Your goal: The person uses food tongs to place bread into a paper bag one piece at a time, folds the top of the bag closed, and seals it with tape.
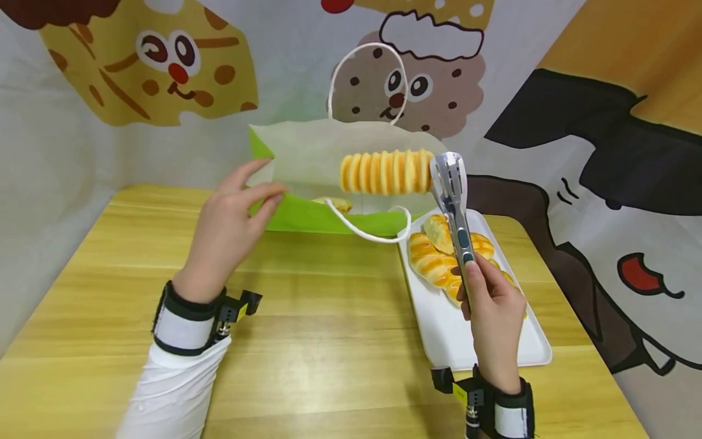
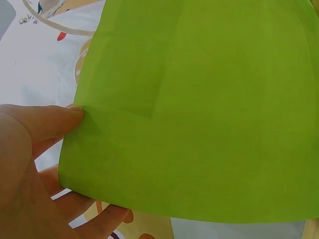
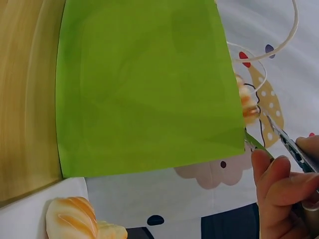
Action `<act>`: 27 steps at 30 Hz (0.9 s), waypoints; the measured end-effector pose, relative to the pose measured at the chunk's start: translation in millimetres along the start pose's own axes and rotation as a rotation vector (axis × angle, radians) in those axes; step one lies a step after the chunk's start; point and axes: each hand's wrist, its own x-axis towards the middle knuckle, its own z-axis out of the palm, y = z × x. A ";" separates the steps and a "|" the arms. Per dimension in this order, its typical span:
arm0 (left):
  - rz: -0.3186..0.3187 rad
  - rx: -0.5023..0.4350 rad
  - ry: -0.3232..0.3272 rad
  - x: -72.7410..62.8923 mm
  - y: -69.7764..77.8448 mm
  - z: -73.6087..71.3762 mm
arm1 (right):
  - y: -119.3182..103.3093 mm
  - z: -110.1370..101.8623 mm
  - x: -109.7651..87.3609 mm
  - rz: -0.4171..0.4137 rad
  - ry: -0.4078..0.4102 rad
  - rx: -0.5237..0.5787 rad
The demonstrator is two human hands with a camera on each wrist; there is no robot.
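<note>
My left hand [image 1: 230, 213] is at the left end of a green paper bag's [image 1: 329, 221] mouth, its thumb at the rim and fingertips around the corner. The left wrist view shows the thumb [image 2: 60, 119] on the green panel's edge, other fingers partly hidden behind it. My right hand [image 1: 493, 311] grips metal tongs [image 1: 455, 207], thumb along the handle. Their tips pinch the right end of a ridged, golden spiral bread roll [image 1: 386, 172], level over the bag's mouth. Inside the bag, part of another pastry [image 1: 336, 203] shows.
A white tray [image 1: 446, 347] with several glazed bread rolls [image 1: 433, 259] sits right of the bag on the wooden table [image 1: 307, 341]. White cord handles [image 1: 368, 235] stand at the bag's front and back. Behind hangs a cartoon-printed cloth [image 1: 296, 55].
</note>
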 end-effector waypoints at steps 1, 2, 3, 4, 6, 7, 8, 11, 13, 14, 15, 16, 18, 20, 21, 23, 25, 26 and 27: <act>0.002 0.000 0.000 0.1 -0.1 0.4 | -0.2 -0.2 0.0 0.009 0.000 0.017; 0.006 0.001 -0.001 0.1 -0.3 0.7 | -0.3 -0.3 -0.1 0.017 0.002 0.035; 0.009 0.001 -0.002 0.1 -0.3 1.0 | -0.3 -0.6 -0.2 0.026 0.005 0.045; 0.011 0.001 -0.004 0.2 -0.2 1.2 | -0.2 -0.7 -0.3 0.033 0.006 0.050; 0.014 0.000 -0.007 0.2 -0.1 1.3 | 0.1 -0.9 -0.3 0.040 0.005 0.057; 0.015 0.000 -0.009 0.2 0.0 1.2 | 0.3 -0.8 -0.1 0.039 0.004 0.054; 0.013 0.000 -0.008 0.1 -0.2 1.2 | 0.5 -0.7 0.1 0.035 0.001 0.048; 0.008 -0.001 -0.004 -0.4 -1.0 1.0 | 1.0 -0.2 0.5 0.025 -0.007 0.038; 0.008 0.001 -0.002 -0.4 -1.3 1.1 | 1.3 -0.3 0.6 0.023 -0.011 0.038; 0.009 0.001 -0.001 -0.4 -1.2 1.2 | 1.4 -0.5 0.5 0.026 -0.012 0.046; 0.009 0.000 -0.002 -0.3 -0.6 1.1 | 1.5 -0.8 0.3 0.028 -0.012 0.053; 0.008 -0.001 -0.002 -0.2 -0.1 1.0 | 1.6 -1.1 0.2 0.029 -0.014 0.060; 0.005 -0.005 -0.001 -0.3 0.7 0.9 | 1.6 -1.6 -0.2 0.033 -0.015 0.069; 0.003 -0.008 -0.003 -0.4 1.2 0.7 | 1.4 -1.8 -0.6 0.036 -0.017 0.081; 0.002 -0.007 -0.004 -0.5 1.2 0.6 | 1.2 -1.8 -0.6 0.035 -0.018 0.084; 0.000 -0.005 -0.002 -0.5 0.8 0.2 | 0.6 -1.5 -0.7 0.035 -0.022 0.082; 0.001 -0.001 0.001 -0.5 0.1 0.5 | -0.1 -1.8 -0.8 0.034 -0.029 0.074; -0.001 -0.002 0.003 -0.6 0.1 1.0 | -0.6 -2.5 -0.8 0.034 -0.031 0.063; -0.002 -0.005 0.004 -0.6 0.3 1.4 | -1.0 -3.1 -0.9 0.035 -0.033 0.055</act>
